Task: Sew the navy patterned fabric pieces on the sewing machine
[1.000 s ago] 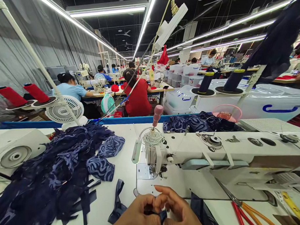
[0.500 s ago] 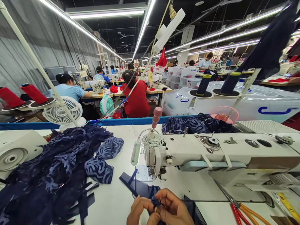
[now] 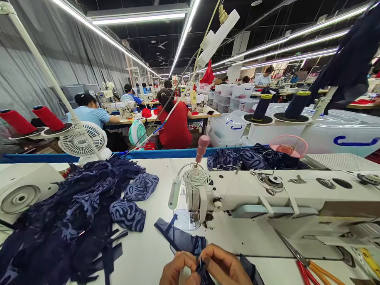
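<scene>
My left hand (image 3: 176, 274) and my right hand (image 3: 227, 270) meet at the bottom edge of the view, fingers pinched together on a small navy fabric piece (image 3: 182, 240). The piece spreads out on the white table toward the needle area (image 3: 202, 217) of the white sewing machine (image 3: 269, 195), which stands just beyond my hands. A navy strap sticks up from the cloth at its far left end. What sits between my fingertips is too small to make out.
A big heap of navy patterned fabric (image 3: 72, 213) covers the table's left. Red-and-orange scissors (image 3: 310, 267) lie at the right. A second machine (image 3: 16, 192) stands far left, a white fan (image 3: 82, 141) behind. More navy cloth (image 3: 254, 157) and a pink bowl (image 3: 288, 145) sit behind the machine. Other workers sew beyond.
The navy piece has been spread out toward the needle since a second ago, when it lay bunched at my hands. My fingers stay pinched on it, shifted only slightly.
</scene>
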The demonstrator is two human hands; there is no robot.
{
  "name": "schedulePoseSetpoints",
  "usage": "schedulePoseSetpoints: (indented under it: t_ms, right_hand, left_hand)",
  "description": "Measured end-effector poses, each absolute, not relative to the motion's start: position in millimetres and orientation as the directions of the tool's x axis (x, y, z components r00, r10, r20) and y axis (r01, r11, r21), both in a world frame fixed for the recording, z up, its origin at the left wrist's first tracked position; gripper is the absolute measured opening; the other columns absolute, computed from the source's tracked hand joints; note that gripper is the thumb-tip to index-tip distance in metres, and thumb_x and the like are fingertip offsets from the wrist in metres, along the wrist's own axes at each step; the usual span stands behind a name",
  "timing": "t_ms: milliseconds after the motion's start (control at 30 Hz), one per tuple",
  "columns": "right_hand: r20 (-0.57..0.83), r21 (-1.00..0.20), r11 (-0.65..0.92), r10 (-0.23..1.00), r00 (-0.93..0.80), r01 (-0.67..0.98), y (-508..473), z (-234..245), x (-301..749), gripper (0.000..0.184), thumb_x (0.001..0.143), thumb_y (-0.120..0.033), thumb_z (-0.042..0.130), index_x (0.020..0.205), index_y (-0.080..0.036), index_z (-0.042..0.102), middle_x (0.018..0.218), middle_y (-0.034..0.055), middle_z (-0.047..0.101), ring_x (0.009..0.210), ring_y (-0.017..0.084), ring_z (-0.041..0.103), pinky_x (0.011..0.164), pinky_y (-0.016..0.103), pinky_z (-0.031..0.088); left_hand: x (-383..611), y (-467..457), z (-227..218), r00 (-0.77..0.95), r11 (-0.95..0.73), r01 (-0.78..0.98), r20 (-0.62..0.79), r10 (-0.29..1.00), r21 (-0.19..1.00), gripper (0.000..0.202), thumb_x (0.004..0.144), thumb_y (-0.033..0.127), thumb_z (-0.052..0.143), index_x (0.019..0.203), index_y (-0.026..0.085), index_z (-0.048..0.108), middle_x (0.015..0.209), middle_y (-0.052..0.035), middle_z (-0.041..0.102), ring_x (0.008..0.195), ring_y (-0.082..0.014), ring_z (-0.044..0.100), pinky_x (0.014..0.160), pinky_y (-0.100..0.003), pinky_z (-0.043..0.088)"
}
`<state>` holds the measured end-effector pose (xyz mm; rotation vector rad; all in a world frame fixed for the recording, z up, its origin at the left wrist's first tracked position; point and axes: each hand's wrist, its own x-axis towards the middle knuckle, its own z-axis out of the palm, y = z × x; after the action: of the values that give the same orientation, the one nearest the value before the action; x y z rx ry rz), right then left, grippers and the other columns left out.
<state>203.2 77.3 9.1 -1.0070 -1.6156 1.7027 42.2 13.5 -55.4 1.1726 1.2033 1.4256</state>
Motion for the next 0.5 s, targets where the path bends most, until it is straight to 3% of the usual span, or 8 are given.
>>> schedulePoseSetpoints:
  t_ms: [133,233,300,400,500]
  right_hand:
    - [-0.093,-0.995,-0.047,0.792,-0.603,0.092,76.5,11.3,206.2,0.037,0.087,-0.058,0.061,0.103,-0.025,0.07,0.098,0.0043,0.064,0.094,0.023,0.058,0.086,0.033,0.044]
    - [-0.083,-0.996,-0.039,0.768,-0.635,0.084,76.5,8.0,205.9,0.033,0.087,-0.056,0.063,0.087,-0.023,0.07,0.087,0.0017,0.06,0.084,0.02,0.056,0.08,0.031,0.043]
    - [-0.124,-0.992,-0.117,0.786,-0.606,0.051,75.3,5.1,204.1,0.036,0.084,-0.059,0.065,0.082,-0.023,0.068,0.081,0.0003,0.057,0.08,0.018,0.054,0.079,0.03,0.043]
    - [-0.214,-0.97,-0.243,0.83,-0.515,0.012,73.1,2.2,199.6,0.044,0.077,-0.066,0.069,0.079,-0.022,0.067,0.078,-0.0005,0.055,0.081,0.018,0.053,0.079,0.029,0.042]
    - [-0.22,-0.97,-0.244,0.831,-0.511,0.021,72.8,0.6,195.1,0.046,0.08,-0.067,0.065,0.073,-0.021,0.063,0.072,-0.0019,0.049,0.073,0.015,0.048,0.072,0.026,0.041]
  left_hand:
    - [41.9,14.5,-61.3,-0.165,-0.078,-0.083,0.063,0.984,0.993,0.051,0.079,0.069,0.064,0.072,0.019,0.055,0.078,-0.0037,0.061,0.083,-0.0208,0.057,0.099,-0.04,0.039]
    - [44.0,12.5,-65.4,-0.158,-0.061,-0.045,0.053,0.986,0.997,0.049,0.079,0.068,0.064,0.073,0.019,0.057,0.073,-0.0013,0.062,0.077,-0.0195,0.058,0.113,-0.047,0.025]
    - [45.7,11.1,-65.2,-0.156,-0.056,-0.015,0.053,0.986,0.998,0.049,0.079,0.068,0.063,0.073,0.02,0.058,0.069,0.0011,0.058,0.071,-0.0174,0.055,0.116,-0.048,0.02]
    - [47.4,10.0,-62.2,-0.155,-0.064,0.015,0.065,0.986,0.998,0.049,0.079,0.069,0.062,0.074,0.02,0.059,0.069,0.0026,0.056,0.068,-0.0153,0.054,0.117,-0.046,0.021]
    - [47.2,9.1,-60.0,-0.175,-0.078,0.04,0.083,0.981,0.996,0.049,0.082,0.068,0.06,0.074,0.02,0.058,0.07,0.0024,0.055,0.07,-0.015,0.054,0.116,-0.043,0.025]
